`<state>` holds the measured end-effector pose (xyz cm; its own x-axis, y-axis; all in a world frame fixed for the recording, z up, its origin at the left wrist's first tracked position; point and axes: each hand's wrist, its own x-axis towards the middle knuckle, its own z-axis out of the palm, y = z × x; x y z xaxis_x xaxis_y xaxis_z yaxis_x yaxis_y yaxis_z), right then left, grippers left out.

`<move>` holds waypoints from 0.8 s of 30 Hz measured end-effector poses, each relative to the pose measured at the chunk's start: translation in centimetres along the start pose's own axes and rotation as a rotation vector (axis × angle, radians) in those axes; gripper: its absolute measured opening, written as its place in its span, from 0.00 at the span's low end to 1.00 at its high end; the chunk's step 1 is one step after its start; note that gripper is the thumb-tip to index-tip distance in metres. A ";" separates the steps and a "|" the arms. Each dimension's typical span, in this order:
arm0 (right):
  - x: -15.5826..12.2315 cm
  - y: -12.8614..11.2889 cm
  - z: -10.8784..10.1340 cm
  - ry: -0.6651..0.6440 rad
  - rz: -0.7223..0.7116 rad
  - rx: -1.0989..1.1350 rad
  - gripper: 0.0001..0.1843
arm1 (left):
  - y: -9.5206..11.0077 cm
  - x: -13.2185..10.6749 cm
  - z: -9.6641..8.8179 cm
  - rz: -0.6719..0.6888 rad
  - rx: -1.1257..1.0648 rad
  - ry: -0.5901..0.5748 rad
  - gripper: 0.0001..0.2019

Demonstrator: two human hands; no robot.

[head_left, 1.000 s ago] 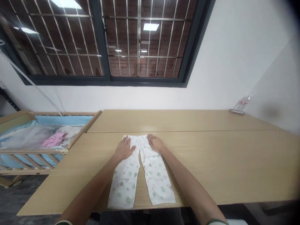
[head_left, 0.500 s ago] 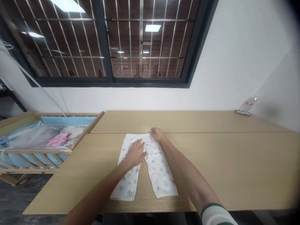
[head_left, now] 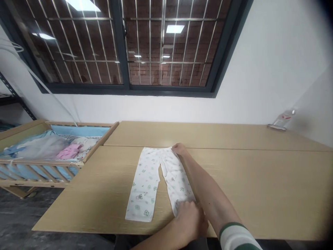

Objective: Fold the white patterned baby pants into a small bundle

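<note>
A small pair of white baby pants (head_left: pixel 145 184) printed with little green figures lies flat on the wooden table (head_left: pixel 249 187), legs toward me and slightly apart. My right hand (head_left: pixel 179 149) pinches the right corner of the waistband at the far end. Down at the near end, my left hand (head_left: pixel 191 217) is closed at the hem of the right leg, its fingers curled over the cloth and covering that hem. The left leg lies free of both hands.
On the left stands a wooden crib (head_left: pixel 85 158) with blue lining, holding a pink cloth (head_left: pixel 69 151) and other bedding. A clear plastic item (head_left: pixel 282 121) sits at the table's back right corner. A barred window (head_left: pixel 166 52) is above the table.
My left hand has moved from the middle of the pants down and right to the right leg's hem, and has closed there. The right hand stays at the waistband corner.
</note>
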<state>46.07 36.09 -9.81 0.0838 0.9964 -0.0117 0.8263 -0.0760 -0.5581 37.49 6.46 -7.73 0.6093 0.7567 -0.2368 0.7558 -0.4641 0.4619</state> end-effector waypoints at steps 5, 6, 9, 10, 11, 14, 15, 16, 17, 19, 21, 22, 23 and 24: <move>-0.4 -0.2 -0.1 -0.018 -0.002 0.031 0.06 | -0.7 -0.5 -0.5 -0.050 -0.040 0.064 0.17; -0.6 -0.2 -0.1 -0.019 -0.004 0.039 0.05 | -0.7 -0.5 -0.4 -0.046 -0.033 0.063 0.17; -0.9 -0.4 -0.3 -0.022 -0.013 0.068 0.04 | -0.9 -0.6 -0.2 0.006 -0.014 0.068 0.15; -1.0 -0.5 -0.4 -0.022 -0.016 0.079 0.05 | -1.0 -0.7 -0.2 0.014 -0.012 0.096 0.15; -1.0 -0.6 -0.6 -0.021 -0.019 0.093 0.05 | -1.1 -0.9 -0.2 0.015 -0.016 0.135 0.16; -1.0 -1.0 -1.3 -0.018 -0.032 0.147 0.06 | -1.7 -1.9 -0.4 -0.027 -0.111 0.289 0.15; -0.9 -1.3 -1.5 -0.018 -0.036 0.169 0.06 | -1.9 -2.4 -0.6 -0.037 -0.177 0.335 0.15; -0.9 -1.6 -1.8 -0.018 -0.040 0.192 0.07 | -2.2 -3.0 -0.7 -0.042 -0.262 0.371 0.16; -0.9 -1.9 -2.1 -0.019 -0.045 0.218 0.07 | -2.5 -3.7 -0.9 -0.048 -0.358 0.401 0.17; -0.9 -3.0 -2.4 -0.027 -0.059 0.278 0.09 | -3.2 -5.2 -1.3 -0.065 -0.567 0.453 0.19; -1.1 -4.4 -2.6 -0.043 -0.079 0.343 0.10 | -4.0 -7.0 -1.7 -0.080 -0.757 0.499 0.21; -1.2 -5.3 -2.5 -0.052 -0.087 0.374 0.11 | -4.4 -7.9 -1.8 -0.086 -0.826 0.526 0.21; -1.3 -6.2 -2.4 -0.060 -0.095 0.400 0.12 | -5.0 -8.9 -1.8 -0.091 -0.874 0.551 0.22; -1.5 -7.2 -2.2 -0.069 -0.103 0.422 0.13 | -5.5 -9.8 -1.8 -0.098 -0.904 0.570 0.22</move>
<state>41.20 35.09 -3.98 -0.0364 0.9992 0.0147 0.5272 0.0317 -0.8492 26.90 2.44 -6.36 0.1771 0.9840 0.0186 0.1954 -0.0537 0.9792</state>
